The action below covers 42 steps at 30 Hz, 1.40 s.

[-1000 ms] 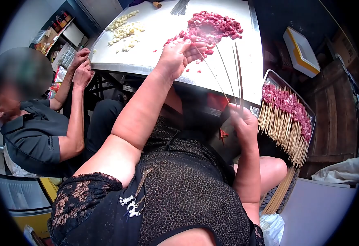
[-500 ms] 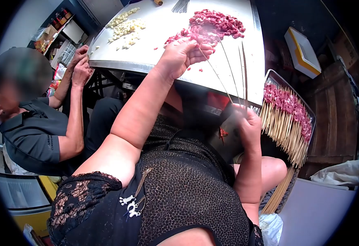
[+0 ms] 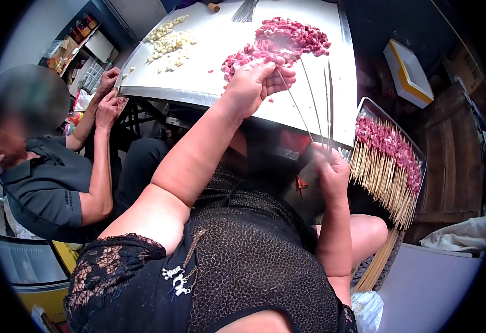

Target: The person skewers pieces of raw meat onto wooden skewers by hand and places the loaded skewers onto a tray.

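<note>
My left hand [image 3: 257, 83] is over the near edge of the white table, palm turned up. Its thumb and forefinger are pinched together on what looks like a small piece of raw meat [image 3: 279, 60], at the tip of one skewer; the other fingers are half stretched. My right hand [image 3: 332, 169] is closed around the lower ends of several thin skewers [image 3: 312, 97], which fan out upward over the table corner. Just beyond my left hand lies a pile of cut red meat [image 3: 295, 39]. Blur hides the exact contact at the tip.
Pale chopped pieces [image 3: 171, 44] lie at the table's left, metal skewers [image 3: 246, 11] at its far side. A tray [image 3: 422, 152] of loaded meat skewers stands right, with bare sticks [image 3: 377, 261] below. A co-worker [image 3: 49, 172] sits left, hands at the table edge. A white-yellow box [image 3: 409, 72] stands right.
My left hand has shifted slightly right and down, still pinched at the skewer tip. My right hand has turned a little, and the skewers have swung slightly with it.
</note>
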Tool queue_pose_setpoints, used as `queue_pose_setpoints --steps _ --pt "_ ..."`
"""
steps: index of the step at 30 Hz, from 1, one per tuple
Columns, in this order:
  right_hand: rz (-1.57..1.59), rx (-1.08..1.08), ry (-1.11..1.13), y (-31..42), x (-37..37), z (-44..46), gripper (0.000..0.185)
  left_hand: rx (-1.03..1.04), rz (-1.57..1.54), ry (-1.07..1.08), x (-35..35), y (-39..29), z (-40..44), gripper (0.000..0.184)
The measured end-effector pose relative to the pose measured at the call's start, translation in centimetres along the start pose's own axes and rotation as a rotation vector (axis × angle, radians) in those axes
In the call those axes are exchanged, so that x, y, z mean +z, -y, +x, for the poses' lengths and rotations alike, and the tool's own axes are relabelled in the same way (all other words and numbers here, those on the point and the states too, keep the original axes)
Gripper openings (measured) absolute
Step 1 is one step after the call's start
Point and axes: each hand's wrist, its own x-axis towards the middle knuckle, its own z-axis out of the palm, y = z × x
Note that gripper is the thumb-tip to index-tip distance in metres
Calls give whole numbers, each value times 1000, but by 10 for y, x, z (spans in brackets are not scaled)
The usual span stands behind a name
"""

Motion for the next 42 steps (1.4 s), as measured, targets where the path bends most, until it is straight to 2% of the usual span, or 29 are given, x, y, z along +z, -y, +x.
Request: queue_pose_setpoints --steps 4,6,12,18,22,26,38,40,42 --pt "-21 -14 24 -2 -1 2 16 19 -15 43 -5 3 4 28" --pt "-39 -22 32 -3 -3 2 16 77 61 -27 0 1 4 25" --pt "-67 -98 24 -6 0 3 16 135 69 -53 6 5 1 26" --pt "46 11 24 -4 7 1 14 196 59 -71 8 14 2 27" --pt "72 12 32 -3 8 0 15 140 42 -73 10 24 -1 27" --pt "63 16 39 -7 8 0 16 203 65 -90 9 34 1 27" --pt "299 206 100 -2 24 5 19 201 15 -11 17 38 3 29" --pt "332 204 100 3 25 8 20 223 126 2 21 49 -4 29" --pt "362 196 88 5 26 13 22 209 232 109 25 58 -10 29"
